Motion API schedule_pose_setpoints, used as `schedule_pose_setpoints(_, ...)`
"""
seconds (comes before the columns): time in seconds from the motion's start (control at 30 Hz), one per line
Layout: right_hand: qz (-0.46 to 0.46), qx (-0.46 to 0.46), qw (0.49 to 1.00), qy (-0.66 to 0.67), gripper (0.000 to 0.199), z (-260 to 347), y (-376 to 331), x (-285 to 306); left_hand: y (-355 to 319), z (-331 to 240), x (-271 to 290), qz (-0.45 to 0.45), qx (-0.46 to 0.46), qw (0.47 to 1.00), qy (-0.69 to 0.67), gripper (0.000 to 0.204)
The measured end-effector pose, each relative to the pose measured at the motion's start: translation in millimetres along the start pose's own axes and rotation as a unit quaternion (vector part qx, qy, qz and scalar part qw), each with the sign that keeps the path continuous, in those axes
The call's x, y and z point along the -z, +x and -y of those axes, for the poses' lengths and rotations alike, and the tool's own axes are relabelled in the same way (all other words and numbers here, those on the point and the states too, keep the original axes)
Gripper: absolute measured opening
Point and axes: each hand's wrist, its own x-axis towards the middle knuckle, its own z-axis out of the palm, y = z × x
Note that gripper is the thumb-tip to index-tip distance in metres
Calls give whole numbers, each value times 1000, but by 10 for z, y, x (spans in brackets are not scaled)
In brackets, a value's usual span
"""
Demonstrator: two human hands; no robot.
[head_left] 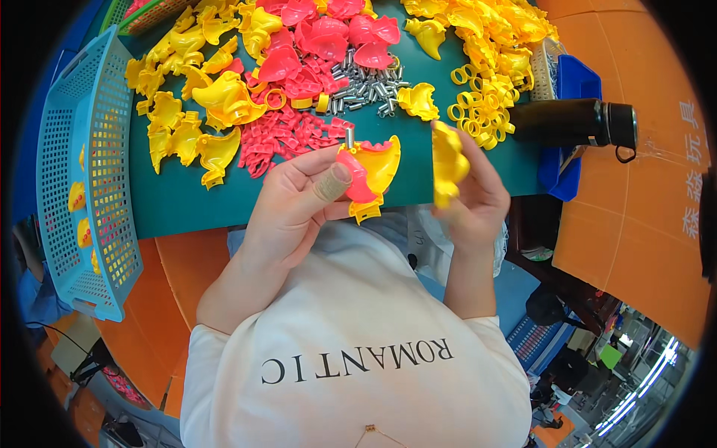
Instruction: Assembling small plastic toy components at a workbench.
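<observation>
Both hands point(299, 198) grip yellow shells point(381, 166); table point(194, 198) beneath.

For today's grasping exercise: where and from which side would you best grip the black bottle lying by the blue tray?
Probably around the middle of its barrel, coming from above. The black bottle lies on its side, so its round body faces up, and the loop at its cap end looks too thin to grip firmly.

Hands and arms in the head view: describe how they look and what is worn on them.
Both forearms are bare to the short white sleeves of a T-shirt. The left hand has a tan bandage or finger cot on its thumb. The right hand shows no glove, ring or watch.
</observation>
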Motion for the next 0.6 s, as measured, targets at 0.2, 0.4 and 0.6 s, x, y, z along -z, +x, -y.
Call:
schedule_pose_setpoints(0.2, 109, 177, 975, 71, 82, 59, 71, -147, -92, -59, -152, -15, -21, 999, 25, 41)
schedule_pose_setpoints(0.4, 121, 203, 972, -14, 76, 138, 119, -183, -121, -58, -145, -23, -31, 999, 25, 41)
schedule_pose_setpoints(0.6, 150, 242, 956, -65, 79, 115, 143, -115, -111, -66, -155, -21, -23, 999, 20, 40)
